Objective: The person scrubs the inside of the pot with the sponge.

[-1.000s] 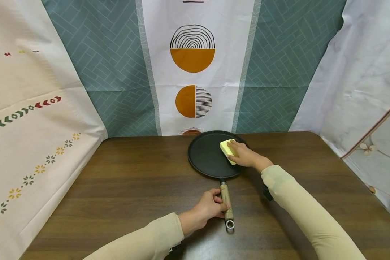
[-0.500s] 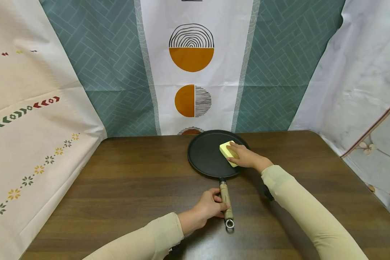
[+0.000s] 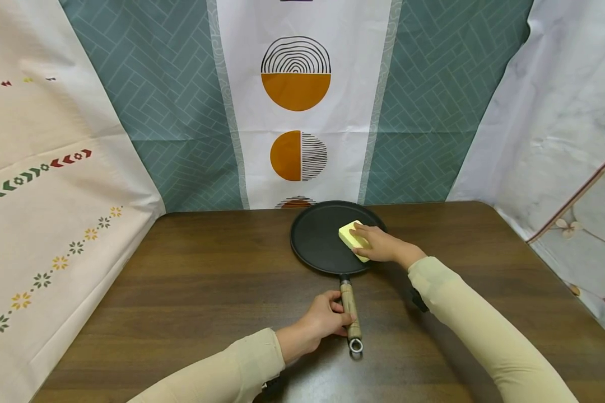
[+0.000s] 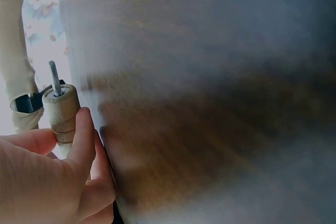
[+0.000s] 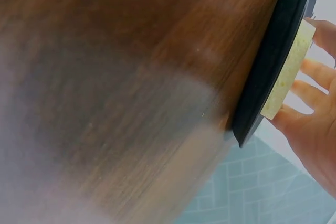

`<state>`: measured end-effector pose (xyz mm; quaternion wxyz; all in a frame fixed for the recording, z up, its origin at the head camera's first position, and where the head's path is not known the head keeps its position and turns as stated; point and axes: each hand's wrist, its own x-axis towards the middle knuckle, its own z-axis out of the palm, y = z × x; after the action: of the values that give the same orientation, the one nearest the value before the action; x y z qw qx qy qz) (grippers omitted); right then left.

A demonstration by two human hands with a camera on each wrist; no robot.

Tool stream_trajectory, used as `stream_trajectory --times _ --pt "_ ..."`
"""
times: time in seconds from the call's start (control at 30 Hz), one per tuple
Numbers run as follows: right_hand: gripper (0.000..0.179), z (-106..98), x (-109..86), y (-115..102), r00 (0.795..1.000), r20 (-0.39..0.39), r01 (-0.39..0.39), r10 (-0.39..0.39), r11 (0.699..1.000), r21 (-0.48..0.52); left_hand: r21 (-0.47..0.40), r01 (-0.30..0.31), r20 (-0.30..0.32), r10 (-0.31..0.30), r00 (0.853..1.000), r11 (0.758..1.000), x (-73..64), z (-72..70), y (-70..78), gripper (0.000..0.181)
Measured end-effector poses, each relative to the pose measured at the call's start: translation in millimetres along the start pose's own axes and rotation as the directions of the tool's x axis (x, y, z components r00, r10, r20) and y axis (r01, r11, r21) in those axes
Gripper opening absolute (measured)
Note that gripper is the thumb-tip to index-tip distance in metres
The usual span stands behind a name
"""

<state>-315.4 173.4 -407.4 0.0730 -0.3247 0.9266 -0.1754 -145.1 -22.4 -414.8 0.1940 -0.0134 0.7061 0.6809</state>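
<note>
A round black flat pan [image 3: 317,238] lies on the wooden table, its wooden handle [image 3: 349,305] pointing toward me. My left hand [image 3: 319,323] holds that handle between thumb and fingers; in the left wrist view the handle end [image 4: 62,109] with its metal ring shows above the fingers. On the pan's right half sits a yellow sponge [image 3: 350,236]. My right hand [image 3: 381,244] grips the sponge from above. In the right wrist view the sponge [image 5: 290,72] lies flat against the pan [image 5: 268,61], with fingertips and thumb at its edges.
The brown table [image 3: 206,280] reaches back to a patterned curtain [image 3: 181,140]. A cream cloth [image 3: 55,224] with flower motifs hangs at the left side, and a white marbled cloth [image 3: 559,140] hangs at the right.
My right hand has slid the sponge slightly toward me and a little left across the pan. The left hand and the handle stay about where they were.
</note>
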Motion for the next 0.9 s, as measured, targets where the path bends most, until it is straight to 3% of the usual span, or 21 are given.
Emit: stream_trajectory --times 0.4,0.9 --pt "0.063 4.7 -7.4 -2.1 0.995 -0.032 0.100 -0.099 0.995 0.028 0.009 -0.001 0.001 0.001 1.000 1.000 2.9 -0.7 -2.0 0.061" --pt "0.056 5.3 -8.0 -10.4 0.990 -0.014 0.141 -0.140 0.990 0.028 0.001 0.004 0.006 -0.004 1.000 1.000 2.3 -2.2 -0.6 0.060"
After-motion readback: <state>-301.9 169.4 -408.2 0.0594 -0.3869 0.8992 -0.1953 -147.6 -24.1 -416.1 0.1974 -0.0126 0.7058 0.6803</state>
